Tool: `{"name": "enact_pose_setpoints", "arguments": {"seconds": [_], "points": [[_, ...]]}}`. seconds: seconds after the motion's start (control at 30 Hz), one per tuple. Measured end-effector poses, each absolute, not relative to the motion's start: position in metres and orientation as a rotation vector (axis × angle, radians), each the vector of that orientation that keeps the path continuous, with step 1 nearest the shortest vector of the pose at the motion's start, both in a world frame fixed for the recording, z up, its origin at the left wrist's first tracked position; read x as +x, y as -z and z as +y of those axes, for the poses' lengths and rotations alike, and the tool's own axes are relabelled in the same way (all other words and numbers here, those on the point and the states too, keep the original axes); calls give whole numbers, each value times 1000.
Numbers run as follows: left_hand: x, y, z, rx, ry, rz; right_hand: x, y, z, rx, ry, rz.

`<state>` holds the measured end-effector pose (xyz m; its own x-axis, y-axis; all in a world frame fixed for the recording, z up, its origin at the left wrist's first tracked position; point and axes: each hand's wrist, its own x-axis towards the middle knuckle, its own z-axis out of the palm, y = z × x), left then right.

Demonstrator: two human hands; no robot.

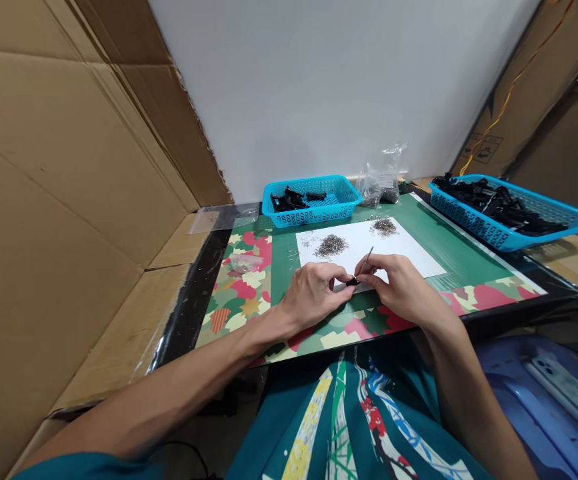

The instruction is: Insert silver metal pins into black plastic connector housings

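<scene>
Between thumb and forefinger my left hand (313,292) pinches a small black plastic part (353,282) near the front edge of the white paper (419,257). My right hand (396,283) grips a thin metal tool (368,257), perhaps tweezers, tilted with its lower end close to that part. The tool's tip is mostly hidden by the fingers. Just beyond my hands, one pile of tiny metal pieces (331,246) lies on the paper. A second, smaller pile of tiny metal pieces (384,227) lies farther back to the right.
A blue basket (313,217) with black parts stands at the back. Another blue basket (499,235), heaped with black parts, is at the right. Clear plastic bags (381,183) sit by the wall. Cardboard (69,167) encloses the left. A phone (563,383) lies on a blue stool (513,393).
</scene>
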<state>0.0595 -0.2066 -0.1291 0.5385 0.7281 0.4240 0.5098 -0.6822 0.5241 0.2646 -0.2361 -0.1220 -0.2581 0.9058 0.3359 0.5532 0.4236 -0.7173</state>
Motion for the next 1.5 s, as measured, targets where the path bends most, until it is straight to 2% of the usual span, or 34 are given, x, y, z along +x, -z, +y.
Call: {"name": "enact_pose_setpoints", "arguments": {"seconds": [0.6, 0.93, 1.2, 1.27, 1.4, 1.5], "points": [[60, 131, -204, 2388, -897, 1048, 264, 128, -237, -1187, -695, -1860], [56, 118, -204, 2425, -987, 1121, 282, 142, -225, -979, -697, -1204], [52, 116, -204, 2421, -873, 1138, 296, 133, -225, -1131, -964, -1283], [53, 118, -205, 2416, -867, 1106, 301, 127, -222, -1264, -848, -1422], [55, 121, -211, 2455, -864, 981, 320, 119, -197, -1623, -378, -1751], [55, 126, -215, 2597, -853, 807, 336, 115, -162, -1701, -406, -1878]]}}
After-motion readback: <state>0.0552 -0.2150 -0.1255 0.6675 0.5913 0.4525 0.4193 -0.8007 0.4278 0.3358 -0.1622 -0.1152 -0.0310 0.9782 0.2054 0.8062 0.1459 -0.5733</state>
